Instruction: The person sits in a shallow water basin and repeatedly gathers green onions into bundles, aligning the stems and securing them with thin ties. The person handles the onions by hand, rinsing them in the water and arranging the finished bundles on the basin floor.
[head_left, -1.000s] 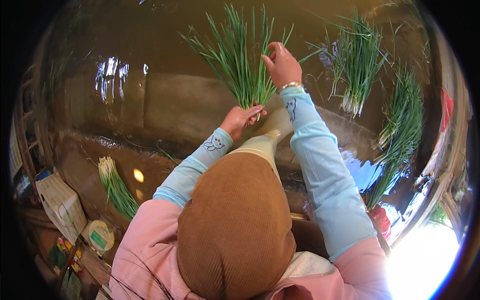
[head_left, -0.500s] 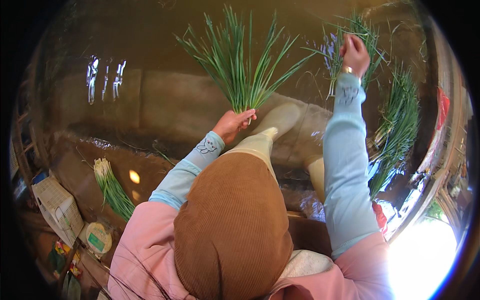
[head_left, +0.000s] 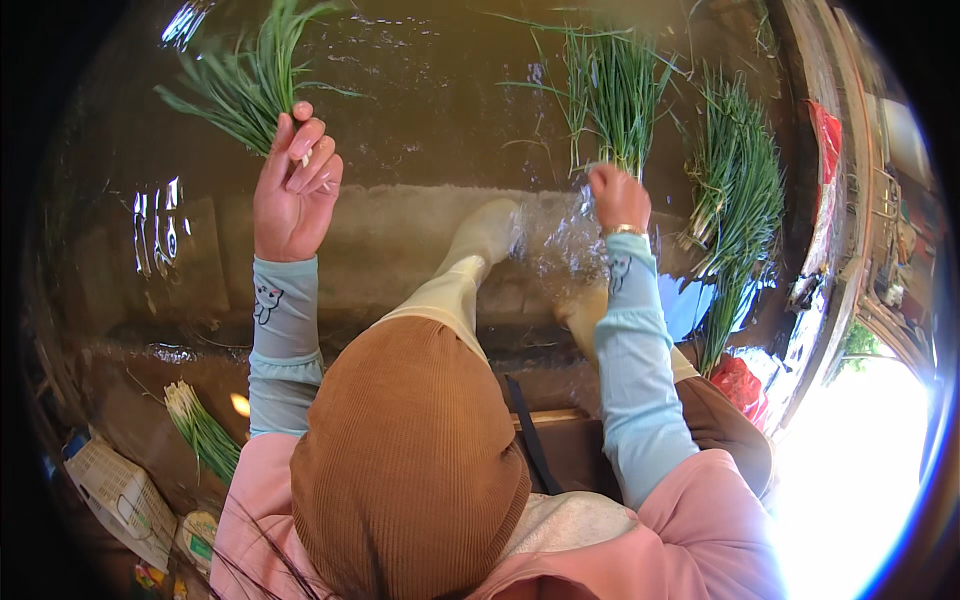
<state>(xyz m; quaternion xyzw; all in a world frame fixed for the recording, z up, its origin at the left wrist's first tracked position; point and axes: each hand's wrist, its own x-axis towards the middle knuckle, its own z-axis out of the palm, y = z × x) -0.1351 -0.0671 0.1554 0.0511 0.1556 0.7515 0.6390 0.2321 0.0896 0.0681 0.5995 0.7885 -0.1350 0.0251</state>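
Since the earlier frame, the green onion bunch [head_left: 245, 85] has been swung up and leftward in the left hand [head_left: 293, 190], fingers clamped round its base, slender leaves fanning up-left. The right hand [head_left: 618, 197] is closed on a second bunch [head_left: 612, 90] standing in glossy brown water [head_left: 430, 110], with open water between.

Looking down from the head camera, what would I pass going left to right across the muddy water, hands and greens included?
Left hand gripping a fanned bunch of green onions → pale rubber boot → right hand at a second upright green bunch → long heap of green onions.
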